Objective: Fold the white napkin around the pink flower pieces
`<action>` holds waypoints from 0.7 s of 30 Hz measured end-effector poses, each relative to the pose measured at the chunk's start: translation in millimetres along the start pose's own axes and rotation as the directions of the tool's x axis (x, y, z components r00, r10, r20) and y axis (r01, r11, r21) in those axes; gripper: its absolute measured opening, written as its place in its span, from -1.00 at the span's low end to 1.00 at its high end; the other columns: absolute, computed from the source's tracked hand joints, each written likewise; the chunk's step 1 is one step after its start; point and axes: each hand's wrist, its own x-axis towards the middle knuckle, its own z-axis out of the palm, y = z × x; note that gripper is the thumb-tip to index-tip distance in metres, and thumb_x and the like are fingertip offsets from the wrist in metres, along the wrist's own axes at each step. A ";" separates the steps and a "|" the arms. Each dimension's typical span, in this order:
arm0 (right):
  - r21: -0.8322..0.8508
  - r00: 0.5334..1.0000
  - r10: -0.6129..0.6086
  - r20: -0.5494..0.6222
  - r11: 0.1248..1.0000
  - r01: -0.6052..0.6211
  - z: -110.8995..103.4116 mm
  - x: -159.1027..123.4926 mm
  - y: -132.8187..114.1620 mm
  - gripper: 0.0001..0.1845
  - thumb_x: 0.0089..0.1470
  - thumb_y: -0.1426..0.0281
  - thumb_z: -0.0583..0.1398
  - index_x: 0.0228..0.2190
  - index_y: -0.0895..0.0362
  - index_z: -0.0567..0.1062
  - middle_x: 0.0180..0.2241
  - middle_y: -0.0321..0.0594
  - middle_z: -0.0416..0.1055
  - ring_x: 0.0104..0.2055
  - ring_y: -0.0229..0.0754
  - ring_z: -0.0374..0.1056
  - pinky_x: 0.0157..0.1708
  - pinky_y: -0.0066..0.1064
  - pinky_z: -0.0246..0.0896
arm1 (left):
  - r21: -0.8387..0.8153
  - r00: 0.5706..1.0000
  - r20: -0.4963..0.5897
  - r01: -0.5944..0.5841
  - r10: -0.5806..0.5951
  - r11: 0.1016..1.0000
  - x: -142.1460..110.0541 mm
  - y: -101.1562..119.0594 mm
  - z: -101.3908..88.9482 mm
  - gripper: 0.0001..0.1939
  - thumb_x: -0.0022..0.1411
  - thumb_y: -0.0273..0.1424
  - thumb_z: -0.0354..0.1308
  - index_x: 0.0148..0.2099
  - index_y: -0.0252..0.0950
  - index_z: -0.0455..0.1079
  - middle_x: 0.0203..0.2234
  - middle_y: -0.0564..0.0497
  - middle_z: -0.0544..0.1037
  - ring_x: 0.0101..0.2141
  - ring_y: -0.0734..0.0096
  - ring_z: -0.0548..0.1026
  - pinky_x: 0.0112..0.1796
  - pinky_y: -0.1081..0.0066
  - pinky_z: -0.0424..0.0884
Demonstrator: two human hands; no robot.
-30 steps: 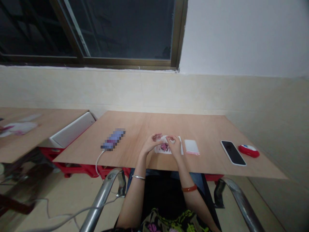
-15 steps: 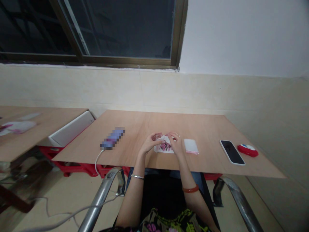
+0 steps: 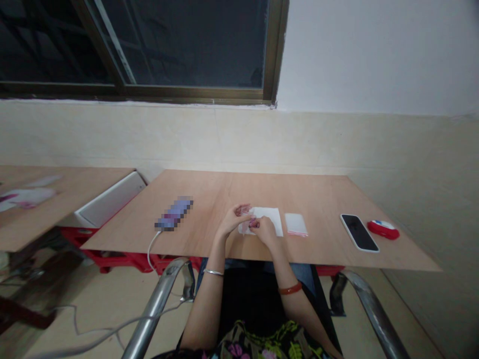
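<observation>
My left hand (image 3: 236,220) has its fingers curled and its thumb reaching right. It seems to hold a small clear plastic bag (image 3: 245,228) that hangs below it; the bag is faint. Close beside it, my right hand (image 3: 265,230) is closed on a bunch of small pink-purple pieces (image 3: 254,223), too small to name, held at the bag's right side. A white sheet of paper (image 3: 275,216) lies under both hands. Just right of it is a stack of small clear bags (image 3: 296,224) with a pink edge.
On the wooden table (image 3: 318,194), a phone (image 3: 174,213) with a cable lies left. A second phone (image 3: 359,232) and a red-and-white object (image 3: 383,229) lie right. Metal armrests (image 3: 157,304) flank me. Another table (image 3: 93,184) stands left; a window is in the wall ahead.
My right hand has closed and drawn slightly left and down, with pink-purple pieces now in its fingers. The paper's right part shows bare white where pieces were visible. My left hand has barely moved.
</observation>
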 end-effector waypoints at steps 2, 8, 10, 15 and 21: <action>0.005 1.000 -0.016 0.001 1.000 0.016 0.0 -1.6 -0.9 -0.94 -0.15 0.46 0.24 -0.53 0.11 0.55 -0.49 -0.19 0.51 -0.41 -0.17 0.39 -0.44 -0.46 0.16 | -0.005 1.000 -0.004 0.002 -0.002 1.000 0.5 -0.1 0.3 -0.49 -0.17 -0.40 0.37 -0.11 -0.38 0.38 -0.18 -0.13 0.51 -0.20 0.30 0.47 -0.06 0.19 0.34; -0.040 0.999 -0.050 0.002 0.998 0.050 6.0 1.2 2.1 -0.92 -0.12 0.45 0.23 -0.58 0.12 0.54 -0.51 -0.18 0.49 -0.42 -0.16 0.37 -0.41 -0.43 0.15 | -0.020 1.000 -0.005 0.005 -0.005 1.000 2.1 -2.6 0.4 -0.48 -0.19 -0.43 0.37 -0.10 -0.39 0.37 -0.20 -0.14 0.51 -0.19 0.29 0.47 -0.05 0.18 0.33; -0.104 0.997 -0.072 -0.015 0.992 0.070 6.3 4.0 3.1 -0.88 -0.10 0.42 0.22 -0.60 0.13 0.53 -0.52 -0.16 0.49 -0.43 -0.16 0.35 -0.41 -0.41 0.13 | -0.018 1.000 -0.015 0.006 -0.006 1.000 1.6 -2.7 -0.3 -0.47 -0.19 -0.43 0.37 -0.10 -0.39 0.37 -0.19 -0.15 0.51 -0.17 0.28 0.46 -0.04 0.16 0.32; -0.134 0.996 -0.089 -0.024 0.987 0.085 4.7 6.9 6.0 -0.90 -0.12 0.40 0.24 -0.58 0.14 0.54 -0.50 -0.12 0.49 -0.40 -0.13 0.34 -0.39 -0.40 0.10 | -0.021 1.000 -0.028 0.002 -0.003 1.000 0.1 -0.5 -0.7 -0.48 -0.18 -0.41 0.37 -0.11 -0.39 0.38 -0.17 -0.15 0.50 -0.16 0.26 0.46 -0.04 0.16 0.32; -0.104 0.999 -0.040 0.001 0.994 0.040 13.6 3.8 9.6 -0.93 -0.13 0.41 0.25 -0.51 0.13 0.56 -0.45 -0.15 0.50 -0.36 -0.14 0.37 -0.37 -0.43 0.13 | 0.011 0.999 -0.033 0.016 -0.015 1.000 0.7 1.4 1.3 -0.48 -0.19 -0.41 0.38 -0.12 -0.40 0.38 -0.20 -0.15 0.51 -0.19 0.26 0.47 -0.06 0.16 0.33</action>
